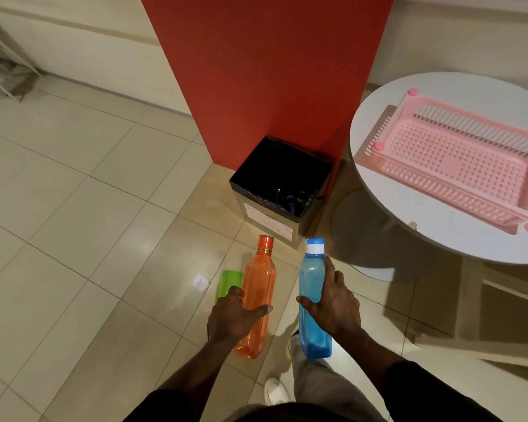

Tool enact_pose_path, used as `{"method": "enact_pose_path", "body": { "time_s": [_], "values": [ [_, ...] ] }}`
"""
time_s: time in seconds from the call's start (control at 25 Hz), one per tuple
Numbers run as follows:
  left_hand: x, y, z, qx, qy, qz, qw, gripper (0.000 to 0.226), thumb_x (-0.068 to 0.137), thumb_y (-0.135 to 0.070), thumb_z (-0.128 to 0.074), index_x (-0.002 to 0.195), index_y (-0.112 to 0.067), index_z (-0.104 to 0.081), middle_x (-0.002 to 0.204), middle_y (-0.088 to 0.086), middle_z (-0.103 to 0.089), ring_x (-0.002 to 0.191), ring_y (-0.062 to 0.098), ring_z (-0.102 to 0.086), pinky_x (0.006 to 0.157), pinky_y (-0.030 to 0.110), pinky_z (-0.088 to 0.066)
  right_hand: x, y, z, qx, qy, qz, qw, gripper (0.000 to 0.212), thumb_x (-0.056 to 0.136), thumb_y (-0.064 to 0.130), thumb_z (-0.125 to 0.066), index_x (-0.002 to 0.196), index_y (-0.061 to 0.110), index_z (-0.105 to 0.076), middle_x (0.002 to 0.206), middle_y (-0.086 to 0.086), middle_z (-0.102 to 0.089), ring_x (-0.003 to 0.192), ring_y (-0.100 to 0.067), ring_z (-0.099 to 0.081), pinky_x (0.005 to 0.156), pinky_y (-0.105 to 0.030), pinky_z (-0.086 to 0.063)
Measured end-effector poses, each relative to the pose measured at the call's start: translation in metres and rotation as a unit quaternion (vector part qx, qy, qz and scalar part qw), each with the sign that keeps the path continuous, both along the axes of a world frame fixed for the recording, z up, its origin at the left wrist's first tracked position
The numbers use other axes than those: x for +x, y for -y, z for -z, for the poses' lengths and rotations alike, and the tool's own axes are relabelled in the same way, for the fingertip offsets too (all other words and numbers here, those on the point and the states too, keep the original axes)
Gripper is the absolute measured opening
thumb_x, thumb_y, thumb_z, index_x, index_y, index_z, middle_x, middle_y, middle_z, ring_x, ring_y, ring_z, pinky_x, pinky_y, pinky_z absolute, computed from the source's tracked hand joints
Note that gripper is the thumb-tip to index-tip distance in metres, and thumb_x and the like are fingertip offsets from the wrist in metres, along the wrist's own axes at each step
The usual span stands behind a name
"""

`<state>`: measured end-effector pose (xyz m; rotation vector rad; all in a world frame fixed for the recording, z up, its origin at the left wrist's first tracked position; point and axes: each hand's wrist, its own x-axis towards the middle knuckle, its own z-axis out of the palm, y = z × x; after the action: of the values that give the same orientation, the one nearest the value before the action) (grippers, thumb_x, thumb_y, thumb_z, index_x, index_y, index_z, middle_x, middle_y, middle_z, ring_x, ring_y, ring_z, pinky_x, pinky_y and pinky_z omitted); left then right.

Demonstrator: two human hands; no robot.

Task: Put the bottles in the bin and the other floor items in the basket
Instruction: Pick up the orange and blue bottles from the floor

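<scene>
Your left hand [237, 315] is wrapped around the orange bottle [258, 295], and your right hand [333, 303] is closed on the blue bottle [311, 300]; both bottles are held off the floor, caps pointing away from you. The bin [282, 190], lined in black, stands just beyond them against the red pillar [265, 71]; something dark lies inside, though you cannot tell what. A green lid [226, 283] and a white paper scrap [201, 282] lie on the floor, left of the orange bottle. The pink basket [457, 166] sits on the round worktop [387, 208], far right.
</scene>
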<state>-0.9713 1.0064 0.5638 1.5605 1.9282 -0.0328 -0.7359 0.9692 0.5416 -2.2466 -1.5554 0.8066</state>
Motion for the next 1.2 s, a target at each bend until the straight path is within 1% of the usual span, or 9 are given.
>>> {"method": "enact_pose_path", "body": {
  "time_s": [0.12, 0.2, 0.44, 0.6, 0.72, 0.84, 1.04, 1.12, 1.2],
  "values": [
    [0.008, -0.057, -0.008, 0.005, -0.021, -0.007, 1.0, 0.093, 0.066, -0.084, -0.077, 0.132, -0.023, -0.06, 0.119, -0.005, -0.075, 0.085, 0.013, -0.068, 0.07, 0.025, -0.052, 0.012, -0.058, -0.003, -0.013, -0.021, 0.012, 1.0, 0.113, 0.082, 0.065, -0.076, 0.162, 0.028, -0.005, 0.134, -0.003, -0.054, 0.107, -0.022, -0.067, 0.086, -0.039, -0.062],
    [0.018, -0.098, -0.01, 0.013, -0.034, -0.009, 0.999, 0.091, 0.065, -0.084, -0.078, 0.13, -0.023, -0.06, 0.115, -0.004, -0.075, 0.078, 0.011, -0.06, 0.063, 0.023, -0.046, 0.025, -0.095, -0.006, -0.012, -0.035, 0.006, 0.999, 0.112, 0.082, 0.064, -0.077, 0.162, 0.027, -0.007, 0.136, -0.003, -0.054, 0.109, -0.025, -0.068, 0.088, -0.041, -0.061],
    [0.056, -0.209, -0.001, 0.02, -0.022, -0.006, 1.0, 0.097, 0.06, -0.093, -0.07, 0.125, -0.021, -0.063, 0.11, -0.003, -0.076, 0.088, 0.022, -0.075, 0.076, 0.032, -0.055, 0.062, -0.183, -0.007, -0.022, -0.035, 0.015, 0.999, 0.109, 0.087, 0.065, -0.071, 0.165, 0.03, -0.004, 0.148, -0.002, -0.049, 0.118, -0.026, -0.065, 0.094, -0.04, -0.057],
    [0.068, -0.269, 0.017, 0.0, -0.013, 0.023, 1.0, 0.09, 0.056, -0.092, -0.068, 0.114, -0.023, -0.064, 0.101, -0.004, -0.076, 0.08, 0.017, -0.069, 0.07, 0.031, -0.054, 0.075, -0.225, 0.003, -0.04, -0.023, 0.06, 0.997, 0.115, 0.085, 0.065, -0.073, 0.165, 0.034, 0.003, 0.144, -0.004, -0.053, 0.113, -0.027, -0.067, 0.085, -0.038, -0.058],
    [0.072, -0.31, 0.039, -0.029, -0.018, 0.06, 0.998, 0.09, 0.06, -0.09, -0.071, 0.117, -0.02, -0.064, 0.104, -0.001, -0.075, 0.082, 0.02, -0.067, 0.07, 0.032, -0.05, 0.077, -0.251, 0.015, -0.06, -0.002, 0.099, 0.993, 0.113, 0.086, 0.067, -0.071, 0.164, 0.036, 0.003, 0.145, -0.003, -0.056, 0.113, -0.026, -0.067, 0.082, -0.033, -0.054],
    [0.071, -0.35, 0.06, -0.052, -0.006, 0.1, 0.994, 0.091, 0.066, -0.085, -0.076, 0.123, -0.015, -0.065, 0.112, 0.007, -0.076, 0.097, 0.031, -0.073, 0.08, 0.038, -0.056, 0.075, -0.274, 0.023, -0.087, 0.019, 0.139, 0.986, 0.114, 0.085, 0.068, -0.071, 0.165, 0.036, 0.004, 0.141, -0.005, -0.058, 0.112, -0.027, -0.067, 0.084, -0.038, -0.057],
    [0.07, -0.431, 0.084, -0.079, -0.004, 0.141, 0.987, 0.089, 0.069, -0.081, -0.078, 0.127, -0.015, -0.066, 0.123, 0.013, -0.074, 0.114, 0.036, -0.069, 0.091, 0.042, -0.055, 0.062, -0.331, 0.033, -0.107, 0.029, 0.188, 0.976, 0.11, 0.083, 0.067, -0.073, 0.164, 0.041, -0.003, 0.127, -0.007, -0.062, 0.104, -0.028, -0.068, 0.073, -0.031, -0.046],
    [0.075, -0.459, 0.086, -0.083, 0.005, 0.135, 0.987, 0.087, 0.067, -0.082, -0.079, 0.123, -0.017, -0.068, 0.123, 0.012, -0.074, 0.113, 0.036, -0.069, 0.09, 0.04, -0.055, 0.061, -0.355, 0.036, -0.1, 0.015, 0.195, 0.976, 0.108, 0.082, 0.064, -0.075, 0.161, 0.045, -0.004, 0.125, -0.007, -0.062, 0.102, -0.029, -0.069, 0.072, -0.033, -0.049],
    [0.079, -0.487, 0.093, -0.094, 0.011, 0.123, 0.988, 0.083, 0.064, -0.083, -0.079, 0.116, -0.02, -0.07, 0.114, 0.01, -0.075, 0.104, 0.034, -0.071, 0.086, 0.039, -0.056, 0.059, -0.382, 0.047, -0.096, 0.007, 0.189, 0.977, 0.108, 0.083, 0.064, -0.075, 0.16, 0.045, -0.002, 0.127, -0.008, -0.063, 0.102, -0.03, -0.07, 0.077, -0.039, -0.058]
  ]
}}
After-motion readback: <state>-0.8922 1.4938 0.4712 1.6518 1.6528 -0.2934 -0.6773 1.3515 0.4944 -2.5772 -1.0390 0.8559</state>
